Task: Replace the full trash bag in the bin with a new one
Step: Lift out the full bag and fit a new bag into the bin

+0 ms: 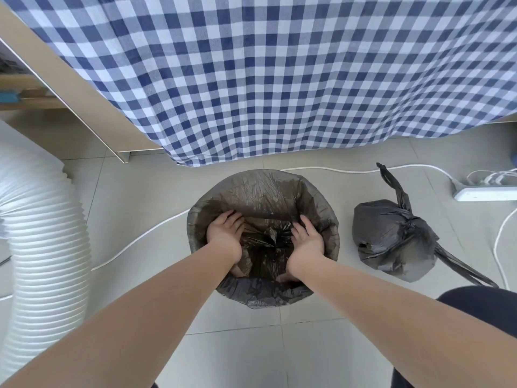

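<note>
A round bin [263,296] stands on the tiled floor in the middle of the view, lined with a new grey-black trash bag [260,191] whose edge is folded over the rim. Both my hands are down inside the bin. My left hand [225,231] lies flat against the bag's left inner wall, fingers spread. My right hand [306,239] presses the right inner wall the same way. The bag's bottom is bunched between them. A full, knotted black trash bag [391,236] sits on the floor to the right of the bin, apart from it.
A blue-and-white checked cloth [279,79] hangs just behind the bin. A white ribbed hose [42,219] fills the left side. A white cable [140,239] crosses the floor, and a power strip [484,193] lies far right. My dark-clothed knee [481,312] is at lower right.
</note>
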`<state>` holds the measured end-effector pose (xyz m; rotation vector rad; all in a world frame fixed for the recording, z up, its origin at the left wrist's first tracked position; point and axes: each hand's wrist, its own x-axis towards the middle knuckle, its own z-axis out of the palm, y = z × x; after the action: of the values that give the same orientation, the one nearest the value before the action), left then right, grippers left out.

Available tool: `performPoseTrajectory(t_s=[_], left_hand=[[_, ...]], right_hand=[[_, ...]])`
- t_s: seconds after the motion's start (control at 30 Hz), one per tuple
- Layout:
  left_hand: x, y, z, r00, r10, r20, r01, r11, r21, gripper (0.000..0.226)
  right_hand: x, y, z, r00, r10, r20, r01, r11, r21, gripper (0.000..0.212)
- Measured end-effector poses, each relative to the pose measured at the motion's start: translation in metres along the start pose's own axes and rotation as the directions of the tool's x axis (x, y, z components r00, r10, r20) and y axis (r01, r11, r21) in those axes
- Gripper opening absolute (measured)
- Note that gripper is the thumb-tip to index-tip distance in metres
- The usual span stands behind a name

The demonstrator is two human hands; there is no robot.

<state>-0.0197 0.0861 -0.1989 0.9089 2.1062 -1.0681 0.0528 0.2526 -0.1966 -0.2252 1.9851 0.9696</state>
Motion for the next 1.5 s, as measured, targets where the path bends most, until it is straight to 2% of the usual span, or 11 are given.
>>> performPoseTrajectory(t_s=[0.23,0.33,0.43,0.57,0.63,0.73,0.83,0.93,1.23,1.37,1.5], left_hand=[[0.010,-0.004,0.008,1.000,0.016,-0.009,-0.015,0.998,0.064,0.073],[0.002,0.002,0.006,0.999,-0.006,-0.033,0.004,0.997,-0.082,0.106],[-0.009,0.004,-0.004,0.998,0.026,-0.052,-0.038,0.968,-0.249,0.117],[-0.026,0.004,-0.022,0.987,0.104,-0.127,-0.141,0.929,-0.342,0.046],[-0.027,0.007,-0.026,0.972,0.108,-0.209,-0.179,0.916,-0.359,0.027],[-0.020,0.007,-0.020,0.968,0.067,-0.243,-0.148,0.931,-0.334,0.057],[-0.010,0.001,-0.001,0.999,-0.011,-0.041,0.005,0.990,-0.142,0.077],[-0.005,0.004,0.006,0.996,-0.002,0.091,0.001,1.000,0.010,0.084],[-0.011,0.012,0.002,0.982,0.068,0.178,-0.045,0.990,-0.133,0.106],[-0.020,0.011,-0.006,0.992,0.098,0.074,-0.079,0.972,-0.223,0.094],[-0.058,-0.008,-0.024,0.936,0.102,-0.337,-0.237,0.890,-0.389,0.037]], right_hand=[[-0.009,0.003,-0.005,0.999,-0.028,0.021,0.028,1.000,0.003,0.112],[-0.010,0.002,-0.009,0.999,-0.023,-0.030,0.026,0.996,0.090,0.113],[-0.016,0.004,-0.019,0.995,-0.021,-0.103,0.047,0.964,0.260,0.089],[-0.030,0.007,-0.035,0.963,-0.023,-0.270,0.135,0.905,0.403,0.060],[-0.031,0.005,-0.038,0.947,-0.026,-0.321,0.164,0.897,0.410,0.055],[-0.025,0.004,-0.032,0.962,-0.052,-0.269,0.126,0.956,0.267,0.065],[-0.009,0.001,-0.013,0.987,-0.122,-0.104,0.144,0.960,0.238,0.068],[0.006,-0.004,-0.006,0.978,-0.207,-0.020,0.207,0.960,0.189,0.074],[-0.004,0.000,-0.016,0.949,-0.305,-0.080,0.314,0.888,0.335,0.068],[-0.016,0.012,-0.034,0.938,-0.315,-0.143,0.346,0.834,0.430,0.052],[-0.040,0.057,-0.048,0.844,-0.197,-0.499,0.487,0.672,0.558,0.028]])
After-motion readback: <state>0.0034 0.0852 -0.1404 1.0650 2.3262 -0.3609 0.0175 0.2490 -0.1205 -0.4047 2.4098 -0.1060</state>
